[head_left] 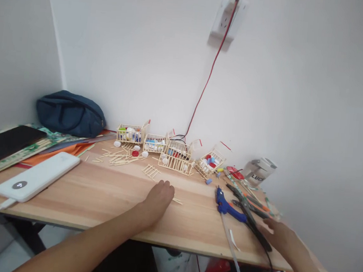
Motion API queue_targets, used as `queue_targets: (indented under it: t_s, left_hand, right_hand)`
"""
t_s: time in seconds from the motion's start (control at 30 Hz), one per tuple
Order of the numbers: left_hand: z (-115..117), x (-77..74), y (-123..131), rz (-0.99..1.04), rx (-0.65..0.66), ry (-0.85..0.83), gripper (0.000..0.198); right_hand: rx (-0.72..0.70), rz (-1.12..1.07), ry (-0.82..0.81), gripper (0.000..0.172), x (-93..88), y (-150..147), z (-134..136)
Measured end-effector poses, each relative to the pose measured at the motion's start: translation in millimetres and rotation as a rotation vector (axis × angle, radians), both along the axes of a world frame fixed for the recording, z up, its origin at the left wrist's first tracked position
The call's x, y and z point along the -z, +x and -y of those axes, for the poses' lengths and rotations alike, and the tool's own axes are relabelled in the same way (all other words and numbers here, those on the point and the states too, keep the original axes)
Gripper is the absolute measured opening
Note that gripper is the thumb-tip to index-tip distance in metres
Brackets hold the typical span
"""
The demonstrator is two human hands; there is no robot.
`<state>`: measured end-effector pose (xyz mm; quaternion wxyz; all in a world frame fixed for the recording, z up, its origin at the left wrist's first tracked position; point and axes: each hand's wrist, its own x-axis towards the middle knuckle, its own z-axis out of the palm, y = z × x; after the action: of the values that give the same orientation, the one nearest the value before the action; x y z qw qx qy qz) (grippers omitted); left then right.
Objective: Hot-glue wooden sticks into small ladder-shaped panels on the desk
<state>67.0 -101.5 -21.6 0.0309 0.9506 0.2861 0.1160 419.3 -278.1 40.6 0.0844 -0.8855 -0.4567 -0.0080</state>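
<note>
A broad, pale wooden surface [99, 203] is spreading across the scene, with a dark-blue fabric bag [70, 115] resting at its far left. A white, rounded rectangular power bank [40, 176] is lying at the near left. The person's left hand [158, 201] is resting near the middle, its fingers curling into a loose fist; I cannot tell whether it is gripping anything. The right hand [274, 233] is reaching in at the right, fingers partly extended and loosely parted, with nothing visible in its grasp. It is hovering or resting just beside a long black-handled metal tool [253, 226]; contact is unclear. A blue glue gun [226, 207] is lying just left of that tool. Small pale-stick carts [130, 135] are standing along the far side, carrying coloured pieces. A flat ladder-shaped stick frame [151, 172] is lying beyond the left hand, and short thin pale sticks [178, 201] are showing just right of its knuckles.
</note>
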Motion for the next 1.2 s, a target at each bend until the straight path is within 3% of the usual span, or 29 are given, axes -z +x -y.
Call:
queue_targets:
  t_s: [0.13, 0.27, 0.37, 0.47, 0.67, 0.77, 0.87, 1.07, 1.2]
  left_hand:
    - [1, -1.2, -2, -0.016, 0.012, 0.020, 0.041]
    - [-1, -4.0, -9, -0.012, 0.025, 0.032, 0.029]
    - [-5, -0.9, -14, -0.011, 0.049, 0.046, 0.022]
    - [-12, 6.7, -17, 0.001, 0.078, 0.059, 0.019]
    - [-23, 16.1, -12, 0.029, 0.124, 0.053, 0.021]
    - [-24, 17.2, -8, 0.038, 0.135, 0.051, 0.028]
    - [-25, 17.9, -5, 0.028, 0.129, 0.039, 0.029]
    - [-27, 14.7, -2, 0.018, 0.145, -0.004, 0.029]
    - [-28, 14.2, -1, 0.014, 0.138, -0.022, 0.029]
  right_hand:
    - [-0.199, 0.038, 0.118, 0.030, -8.2, -71, -31]
    - [-0.451, 0.004, 0.153, 0.039, 10.4, -164, -68]
    - [-0.536, -0.020, 0.163, 0.036, 23.9, -204, -93]
    - [-0.496, -0.018, 0.190, 0.031, 25.0, -201, -115]
    - [-0.205, 0.039, 0.251, 0.030, -1.4, -133, -144]
    - [-0.156, 0.038, 0.277, 0.029, -7.6, -118, -151]
    - [-0.282, -0.018, 0.296, 0.028, 3.1, -135, -150]
    - [-0.721, -0.199, 0.237, 0.025, 39.1, -206, -130]
    - [-0.775, -0.261, 0.241, 0.022, 45.3, -211, -127]
